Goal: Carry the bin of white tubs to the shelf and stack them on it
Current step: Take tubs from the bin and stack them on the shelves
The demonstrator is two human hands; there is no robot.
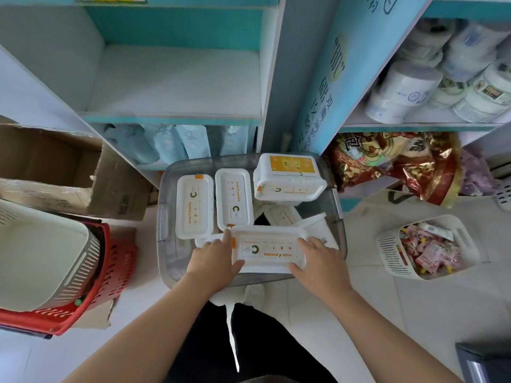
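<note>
The clear plastic bin (166, 217) sits on the floor directly in front of the blue shelf unit, and everything else places itself around it. Inside the bin, at its near edge, lies the white tub (269, 248) now in hand, lid up with its orange-printed label showing. The left hand (214, 259) clasps the tub's left short end, thumb on the lid rim and fingers curled under the edge; the right hand (318, 258) does the same at the right short end. Both hands are closed on that one tub.

Toward the bin's far side, two more tubs (195, 207) lie flat side by side, and a stack of tubs (289, 175) fills the far right corner, with others partly hidden beneath. Above the bin, the empty shelf (177, 81) is the likely destination.

The tubs look like thin moulded plastic with snap-on lids: probably light, fairly stiff at the flanged rim but flexible in the lid centre, and smooth enough to slip. Gripping the two short ends under the rim, as here, seems the soundest hold; pressing on the lid's middle could pop or dent it. Flat lids suggest they should stack steadily if squared up.
</note>
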